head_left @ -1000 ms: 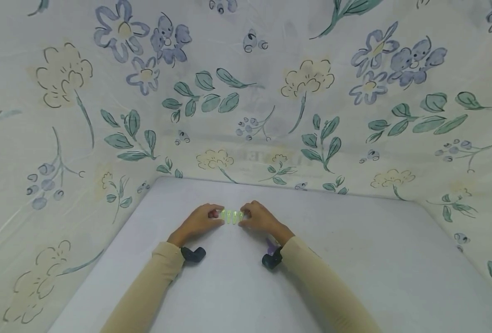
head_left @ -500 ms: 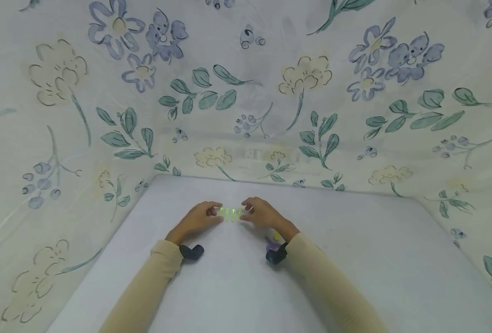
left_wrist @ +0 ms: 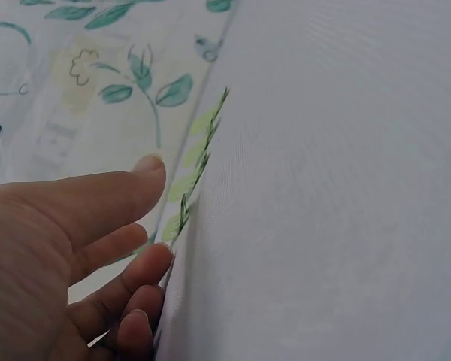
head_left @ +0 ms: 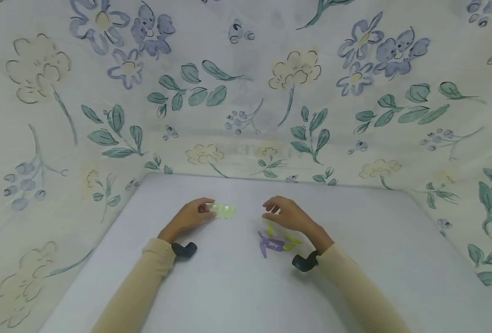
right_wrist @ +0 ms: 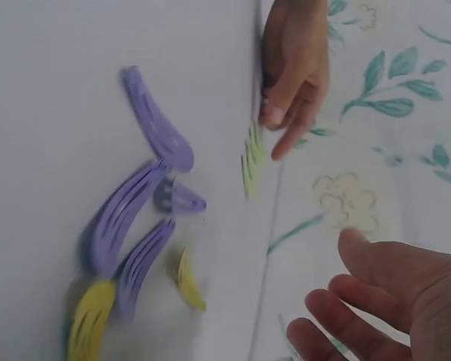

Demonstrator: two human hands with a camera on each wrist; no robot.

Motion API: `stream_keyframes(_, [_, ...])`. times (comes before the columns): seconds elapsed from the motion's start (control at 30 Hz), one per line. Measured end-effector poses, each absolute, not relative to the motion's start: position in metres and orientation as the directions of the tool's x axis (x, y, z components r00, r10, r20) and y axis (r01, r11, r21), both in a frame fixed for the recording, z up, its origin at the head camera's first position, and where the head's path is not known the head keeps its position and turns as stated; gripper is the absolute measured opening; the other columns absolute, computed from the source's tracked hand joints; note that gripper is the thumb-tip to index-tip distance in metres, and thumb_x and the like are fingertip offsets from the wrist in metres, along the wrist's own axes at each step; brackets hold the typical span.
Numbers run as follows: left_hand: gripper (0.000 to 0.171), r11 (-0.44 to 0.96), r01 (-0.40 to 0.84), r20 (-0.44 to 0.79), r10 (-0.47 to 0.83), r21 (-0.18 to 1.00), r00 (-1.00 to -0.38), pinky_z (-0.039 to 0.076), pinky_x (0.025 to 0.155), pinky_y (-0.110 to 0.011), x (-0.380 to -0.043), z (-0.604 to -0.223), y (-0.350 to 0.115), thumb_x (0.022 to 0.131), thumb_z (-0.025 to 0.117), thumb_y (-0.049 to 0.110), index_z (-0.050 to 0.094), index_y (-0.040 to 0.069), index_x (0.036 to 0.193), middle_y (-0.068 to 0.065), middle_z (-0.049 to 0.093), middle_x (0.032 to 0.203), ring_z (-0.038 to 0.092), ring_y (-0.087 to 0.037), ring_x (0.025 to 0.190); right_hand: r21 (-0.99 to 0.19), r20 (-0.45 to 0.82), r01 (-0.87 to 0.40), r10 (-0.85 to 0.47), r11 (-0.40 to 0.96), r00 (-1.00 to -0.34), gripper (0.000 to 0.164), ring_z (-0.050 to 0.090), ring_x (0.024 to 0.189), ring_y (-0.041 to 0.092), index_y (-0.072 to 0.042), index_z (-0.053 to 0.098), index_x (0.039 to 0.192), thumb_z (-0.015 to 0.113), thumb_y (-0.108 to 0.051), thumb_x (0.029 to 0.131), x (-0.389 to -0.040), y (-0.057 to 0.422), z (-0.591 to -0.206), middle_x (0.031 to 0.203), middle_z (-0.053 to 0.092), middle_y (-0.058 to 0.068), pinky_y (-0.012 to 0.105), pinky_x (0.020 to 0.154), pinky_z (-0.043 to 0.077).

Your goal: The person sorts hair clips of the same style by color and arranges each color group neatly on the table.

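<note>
left grip point(head_left: 189, 215): thumb and fingers parted at the left end of a row of four pale green clips point(head_left: 226, 212); contact can't be told. right grip point(head_left: 291, 215): fingers loosely spread, well apart from that row. nearer the person, purple clips point(right_wrist: 120, 219) and yellow clips point(right_wrist: 92, 320) scattered on white tabletop point(head_left: 229, 286). floral sheet point(head_left: 254, 152) behind.

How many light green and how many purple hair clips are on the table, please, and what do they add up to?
Light green hair clips: 4
Purple hair clips: 4
Total: 8
</note>
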State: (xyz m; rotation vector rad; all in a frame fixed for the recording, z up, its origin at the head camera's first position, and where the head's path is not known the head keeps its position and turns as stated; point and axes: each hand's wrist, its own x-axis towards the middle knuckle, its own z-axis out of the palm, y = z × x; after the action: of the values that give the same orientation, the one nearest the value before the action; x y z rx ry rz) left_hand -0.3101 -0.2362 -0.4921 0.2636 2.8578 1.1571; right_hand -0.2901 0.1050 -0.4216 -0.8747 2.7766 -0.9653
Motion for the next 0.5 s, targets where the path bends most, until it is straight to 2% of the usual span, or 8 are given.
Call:
stream_keyframes(0.13, [0.05,0.709,0.13,0.026,0.155,0.693,-0.988,0.048,0.08,-0.035,-0.31,-0.486,-0.235,0.092,0.071,0.035,0.06,0.015,0.136,-0.006,0.065,0.108,0.059,-0.022,0.098,-0.59,0.121,-0.473,-0.508,0.654,-0.853,0.029,0.063,0.095,0.017,-0.005,0.069,0.118,0.07,-0.022,0.094,-0.276,0.133,-0.423,0.108,0.07,0.005,0.033,0.082,0.053])
stream_keyframes(0.27, [0.048,0.718,0.181,0.099,0.155,0.672,-0.983,0.049,0.079,-0.036,-0.304,-0.47,-0.225,0.092,0.07,0.036,0.062,0.014,0.134,-0.008,0.064,0.111,0.057,-0.025,0.103,-0.591,0.114,-0.453,-0.487,0.668,-0.866,0.023,0.06,0.09,0.014,-0.008,0.071,0.116,0.069,-0.018,0.095,-0.265,0.158,-0.429,0.102,0.069,-0.001,0.029,0.079,0.052])
stream_keyframes(0.5, [0.039,0.698,0.303,0.173,0.252,0.649,-0.952,0.049,0.081,-0.037,-0.288,-0.439,-0.181,0.093,0.071,0.028,0.066,0.012,0.128,-0.007,0.066,0.109,0.058,-0.023,0.1,-0.557,0.098,-0.503,-0.549,0.661,-0.83,0.025,0.06,0.09,0.012,-0.012,0.073,0.116,0.066,-0.004,0.094,-0.257,0.186,-0.451,0.099,0.068,-0.003,0.026,0.08,0.052])
